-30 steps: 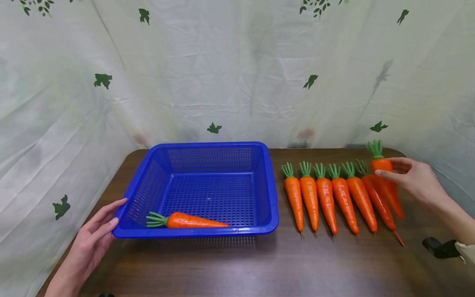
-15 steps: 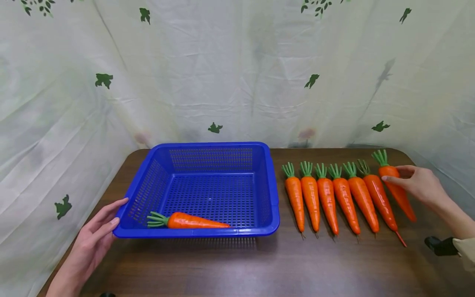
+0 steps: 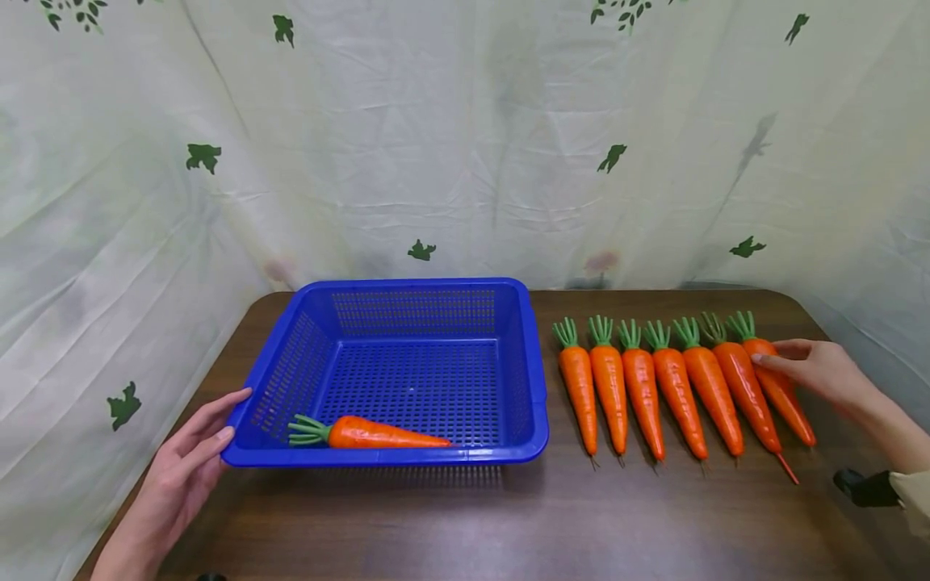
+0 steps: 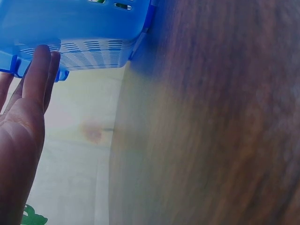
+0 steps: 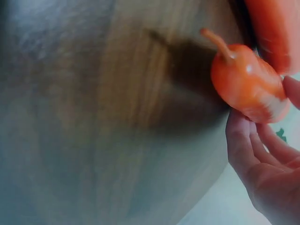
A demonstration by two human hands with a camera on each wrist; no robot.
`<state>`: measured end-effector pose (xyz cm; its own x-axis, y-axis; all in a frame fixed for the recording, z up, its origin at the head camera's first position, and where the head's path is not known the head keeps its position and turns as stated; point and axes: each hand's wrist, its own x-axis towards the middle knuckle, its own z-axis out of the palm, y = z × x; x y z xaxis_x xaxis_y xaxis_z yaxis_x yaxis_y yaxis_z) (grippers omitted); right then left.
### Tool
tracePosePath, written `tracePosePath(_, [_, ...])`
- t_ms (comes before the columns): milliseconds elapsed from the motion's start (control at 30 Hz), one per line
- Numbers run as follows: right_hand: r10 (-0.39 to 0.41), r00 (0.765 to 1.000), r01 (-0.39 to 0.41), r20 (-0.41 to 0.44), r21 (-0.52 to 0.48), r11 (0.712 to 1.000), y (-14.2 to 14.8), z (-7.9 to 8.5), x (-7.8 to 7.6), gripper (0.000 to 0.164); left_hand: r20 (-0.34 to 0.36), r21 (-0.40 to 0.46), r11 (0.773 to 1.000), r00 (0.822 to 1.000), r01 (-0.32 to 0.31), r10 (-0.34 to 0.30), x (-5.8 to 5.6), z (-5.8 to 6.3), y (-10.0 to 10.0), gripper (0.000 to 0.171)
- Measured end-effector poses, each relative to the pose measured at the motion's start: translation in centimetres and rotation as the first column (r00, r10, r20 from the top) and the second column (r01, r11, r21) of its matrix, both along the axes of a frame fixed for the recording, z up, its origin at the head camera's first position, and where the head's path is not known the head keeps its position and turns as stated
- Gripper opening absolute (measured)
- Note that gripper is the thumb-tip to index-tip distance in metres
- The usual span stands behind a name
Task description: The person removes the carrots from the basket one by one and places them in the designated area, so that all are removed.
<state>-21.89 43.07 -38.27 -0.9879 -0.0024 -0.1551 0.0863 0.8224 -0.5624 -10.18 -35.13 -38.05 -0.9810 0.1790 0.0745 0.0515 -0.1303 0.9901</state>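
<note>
My left hand holds the left rim of a blue plastic basket near its front corner. In the left wrist view its fingers reach along the basket's side wall, below the rim. One orange carrot with green stalks lies inside, along the front wall. At the right end of a row of carrots, my right hand grips the outermost carrot, which lies beside the neighbouring carrot. Its thumb and fingers stand on opposite sides of that carrot in the right wrist view.
Several more carrots lie side by side on the brown wooden table, stalks toward the back. A pale curtain with green leaf prints hangs behind the table and along both sides.
My right hand has moved the outermost carrot rightward and down, from overlapping its neighbour to the end of the row. My left hand and the basket stay nearly still.
</note>
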Motion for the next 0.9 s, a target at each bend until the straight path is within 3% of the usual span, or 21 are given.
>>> tracePosePath(267, [0.033, 0.999, -0.031, 0.038, -0.047, 0.998, 0.32, -0.3, 0.17, 0.075, -0.008, 0.012, 1.0, 1.0, 0.005, -0.005, -0.11, -0.11, -0.13, 0.047])
tracePosePath(567, [0.005, 1.0, -0.005, 0.029, 0.018, 1.0, 0.11, -0.22, 0.33, 0.08, 0.024, -0.026, 0.999, 1.0, -0.018, 0.018, -0.08, -0.19, -0.05, 0.047])
tracePosePath(900, [-0.015, 1.0, 0.015, 0.007, 0.08, 0.997, 0.6, -0.1, 0.75, 0.078, -0.003, -0.017, 1.0, 1.0, -0.009, 0.009, -0.09, -0.26, -0.1, 0.047])
